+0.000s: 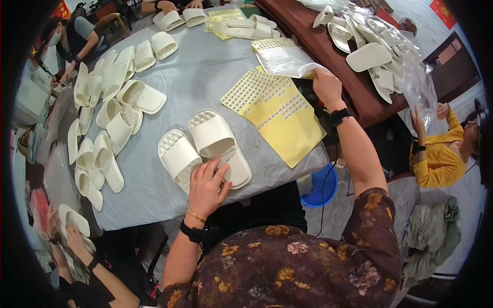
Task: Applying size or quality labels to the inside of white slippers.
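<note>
A pair of cream slippers lies before me at the table's near edge: a left slipper (pixel 178 155) and a right slipper (pixel 212 137), with quilted footbeds and wide straps. My left hand (pixel 206 186) rests on their near ends, fingers spread and slightly bent, gripping nothing that I can see. To the right, my right hand (pixel 327 86) has its fingers closed on the near corner of a stack of clear plastic bags (pixel 285 59). Its fingertips are partly hidden under the plastic. Yellow sticker sheets (pixel 290 136) with rows of small printed labels lie just below the bags, partly covered by them.
Several loose cream slippers (pixel 110 123) spread over the left of the grey-covered table (pixel 192 66). A brown surface (pixel 313 36) adjoins at right, with a slipper pile (pixel 367 56) in plastic. Co-workers' hands (pixel 77 238) show around. A blue bin (pixel 321 187) stands below.
</note>
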### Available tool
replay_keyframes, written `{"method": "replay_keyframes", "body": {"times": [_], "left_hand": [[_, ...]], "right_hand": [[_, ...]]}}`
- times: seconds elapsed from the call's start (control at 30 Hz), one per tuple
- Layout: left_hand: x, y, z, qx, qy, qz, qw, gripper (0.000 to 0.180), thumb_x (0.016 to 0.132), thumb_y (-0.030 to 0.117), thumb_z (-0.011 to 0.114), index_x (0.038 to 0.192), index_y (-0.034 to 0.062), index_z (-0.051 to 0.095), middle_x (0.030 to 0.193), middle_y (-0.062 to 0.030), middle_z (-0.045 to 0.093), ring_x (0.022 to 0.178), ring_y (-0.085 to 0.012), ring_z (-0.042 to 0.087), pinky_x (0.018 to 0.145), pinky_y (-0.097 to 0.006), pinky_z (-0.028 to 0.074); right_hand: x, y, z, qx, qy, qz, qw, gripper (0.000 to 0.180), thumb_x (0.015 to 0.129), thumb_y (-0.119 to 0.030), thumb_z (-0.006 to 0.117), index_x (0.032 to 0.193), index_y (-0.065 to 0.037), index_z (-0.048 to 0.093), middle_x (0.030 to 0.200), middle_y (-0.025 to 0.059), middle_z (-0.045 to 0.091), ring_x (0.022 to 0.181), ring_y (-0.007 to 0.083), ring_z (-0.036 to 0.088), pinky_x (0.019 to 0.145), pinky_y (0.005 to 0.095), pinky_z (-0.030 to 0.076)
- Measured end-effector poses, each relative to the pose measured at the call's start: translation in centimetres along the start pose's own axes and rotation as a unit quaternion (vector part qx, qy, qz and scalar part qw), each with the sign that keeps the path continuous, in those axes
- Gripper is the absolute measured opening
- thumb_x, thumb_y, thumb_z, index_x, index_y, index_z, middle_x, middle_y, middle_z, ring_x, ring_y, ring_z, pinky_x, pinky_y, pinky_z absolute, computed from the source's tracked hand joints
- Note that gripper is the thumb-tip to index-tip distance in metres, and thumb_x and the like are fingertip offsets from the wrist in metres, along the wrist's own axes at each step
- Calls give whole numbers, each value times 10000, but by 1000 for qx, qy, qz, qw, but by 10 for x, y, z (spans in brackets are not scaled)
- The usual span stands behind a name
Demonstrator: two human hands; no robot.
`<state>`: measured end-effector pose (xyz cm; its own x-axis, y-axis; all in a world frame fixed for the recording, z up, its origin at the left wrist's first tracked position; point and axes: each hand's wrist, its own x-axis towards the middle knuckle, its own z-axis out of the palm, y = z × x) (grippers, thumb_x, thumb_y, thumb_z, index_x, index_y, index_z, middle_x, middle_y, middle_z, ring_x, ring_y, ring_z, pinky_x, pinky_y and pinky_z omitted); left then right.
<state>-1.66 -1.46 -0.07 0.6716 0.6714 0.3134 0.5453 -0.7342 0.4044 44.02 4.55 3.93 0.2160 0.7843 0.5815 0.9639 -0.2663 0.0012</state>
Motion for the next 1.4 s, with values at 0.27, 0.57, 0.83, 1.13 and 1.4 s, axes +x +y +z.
{"method": "replay_keyframes", "body": {"times": [0.27,0.57,0.83,1.13,1.4], "left_hand": [[0,-2,1,4,2,6,1000,447,816,251,685,1237,119,612,1324,-121,546,1230,-325,481,1067,-471,319],[0,-3,-1,-3,2,8,1000,427,819,248,683,1220,120,612,1326,-119,543,1224,-323,484,1057,-465,327],[0,-1,1,25,6,7,1000,434,800,258,704,1206,134,618,1293,-101,554,1207,-284,499,1044,-449,360],[-1,-2,-1,10,13,10,1000,429,807,269,695,1207,136,616,1294,-93,554,1205,-276,503,1037,-446,364],[0,-3,0,13,14,14,1000,425,814,267,690,1211,135,615,1300,-93,555,1207,-275,503,1035,-440,365]], "right_hand": [[1,-12,-37,36,65,8,997,116,844,-155,570,841,-59,635,835,118,676,815,314,645,723,441,516],[-47,-77,-64,186,104,-94,972,97,782,-42,629,874,-61,654,783,116,637,752,316,608,681,431,474],[-98,-146,-27,239,-2,-254,937,123,779,-108,644,899,-112,673,818,32,667,795,198,650,703,352,493],[-89,-143,-30,246,-213,-242,914,238,836,-239,679,1015,-82,677,1038,89,670,953,267,641,862,403,493],[-89,-126,-23,169,-235,-213,933,468,859,-272,660,1295,-135,559,1384,184,485,1277,370,459,1008,472,426]]}}
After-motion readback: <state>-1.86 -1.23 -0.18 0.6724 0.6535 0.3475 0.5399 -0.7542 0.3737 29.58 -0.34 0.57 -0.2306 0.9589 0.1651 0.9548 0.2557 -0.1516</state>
